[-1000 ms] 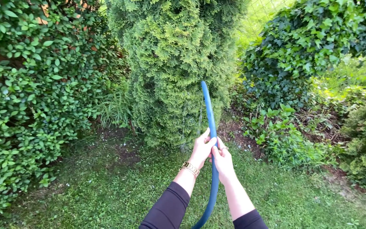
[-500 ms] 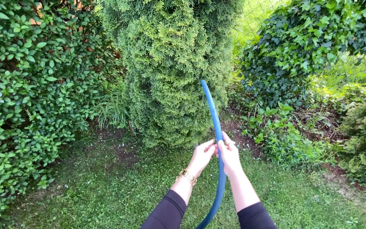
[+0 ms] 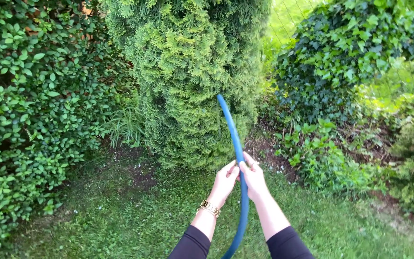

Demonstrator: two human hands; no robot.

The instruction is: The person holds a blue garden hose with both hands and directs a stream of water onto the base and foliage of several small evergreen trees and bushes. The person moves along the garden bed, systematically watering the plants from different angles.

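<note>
Hands: left hand and right hand both wrapped around the blue hose, side by side, palms facing, thumbs up along the tube; gold bracelet on the left wrist, dark sleeves at the bottom edge.
Grip: closed on the hose from either side, fingertips nearly meeting over it.
Hose position: rising from the bottom edge between the forearms, passing through both hands, arching up and leftward, tip against the face of the tall conifer shrub.
Change since a second ago: tip swung left, from just right of the shrub's middle toward its centre; right hand, lower than the left then, level with it now; both hands a shade lower in view.
Meaning: hose end being steered across the conifer's lower front, aim moving leftward; water stream too faint to confirm.
Ground: mown lawn, bare patch of soil at the conifer's foot, more dark earth to the right of it.
Surroundings: broad-leaved hedge on the left, ivy-covered bush on the right, low leafy plants below it, wire fence faintly visible behind, sunlit grass beyond.
</note>
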